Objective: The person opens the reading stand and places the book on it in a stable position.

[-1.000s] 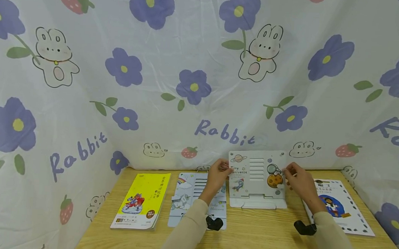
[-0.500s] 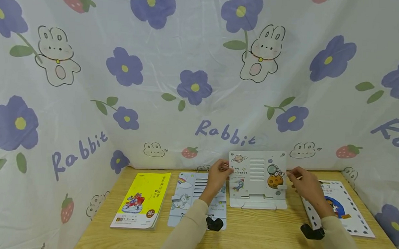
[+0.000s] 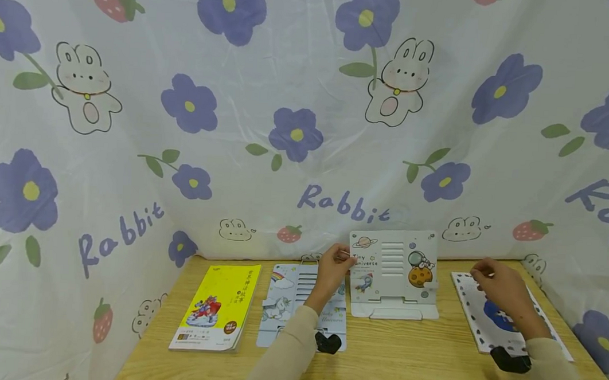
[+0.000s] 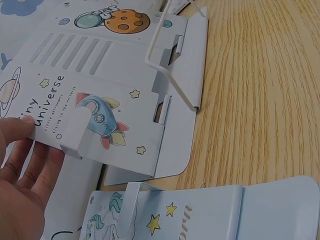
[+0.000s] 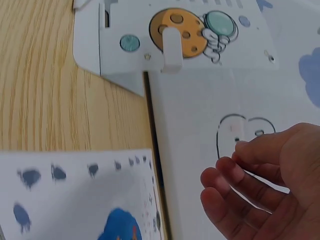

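A white book stand [image 3: 391, 280] printed with an astronaut, a planet and a rocket stands propped up on its flat base near the back of the table. My left hand [image 3: 333, 270] holds its left edge, thumb on the printed face and fingers behind, as the left wrist view shows. Close to the thumb is a small white page clip [image 4: 77, 134]. Away to the right, my right hand [image 3: 506, 292] hovers over a white book [image 3: 464, 310] with a blue picture, hiding part of its cover. In the right wrist view, that hand's loosely bent fingers [image 5: 250, 187] hold nothing.
A second, pale blue stand with a unicorn [image 3: 276, 309] lies left of the upright one, partly under my left forearm. Farther left lies a yellow book [image 3: 227, 292]. A printed curtain [image 3: 300, 69] hangs behind the wooden table [image 3: 399, 355].
My right hand has let go of the stand's right edge and moved right, to above the white book. My left hand stays on the stand, which has not visibly moved.
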Motion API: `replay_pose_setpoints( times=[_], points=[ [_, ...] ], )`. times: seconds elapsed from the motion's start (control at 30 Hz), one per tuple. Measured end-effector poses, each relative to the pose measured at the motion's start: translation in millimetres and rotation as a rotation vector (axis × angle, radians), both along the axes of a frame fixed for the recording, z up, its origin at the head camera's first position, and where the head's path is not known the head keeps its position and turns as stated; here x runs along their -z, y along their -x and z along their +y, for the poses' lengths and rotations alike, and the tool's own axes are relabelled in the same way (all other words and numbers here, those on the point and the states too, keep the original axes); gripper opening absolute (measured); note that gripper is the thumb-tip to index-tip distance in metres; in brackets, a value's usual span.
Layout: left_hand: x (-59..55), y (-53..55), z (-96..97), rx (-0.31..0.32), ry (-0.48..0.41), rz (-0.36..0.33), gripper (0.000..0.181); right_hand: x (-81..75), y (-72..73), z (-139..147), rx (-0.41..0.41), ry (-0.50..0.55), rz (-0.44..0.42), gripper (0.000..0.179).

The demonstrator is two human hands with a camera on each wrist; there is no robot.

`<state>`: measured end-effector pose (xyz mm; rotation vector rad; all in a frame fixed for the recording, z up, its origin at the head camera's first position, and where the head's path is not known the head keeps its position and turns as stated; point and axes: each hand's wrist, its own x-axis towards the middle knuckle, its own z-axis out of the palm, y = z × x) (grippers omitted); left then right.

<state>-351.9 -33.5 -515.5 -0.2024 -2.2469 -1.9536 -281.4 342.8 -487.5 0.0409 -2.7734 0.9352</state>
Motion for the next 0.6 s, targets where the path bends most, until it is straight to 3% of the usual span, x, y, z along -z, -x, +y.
replay_pose_setpoints(
  times=[0.3,0.6],
  points=[
    [1.8,-0.3,-0.8,0.003,0.003,-0.009,0.02,0.0,-7.2,39.7,0.05,-0.019,-0.047,0.029],
    [1.7,-1.4,1.1,-0.005,-0.004,-0.011,0.02,13.6,-13.0,77.9,0.082,-0.021,-0.153,0.033]
  ],
)
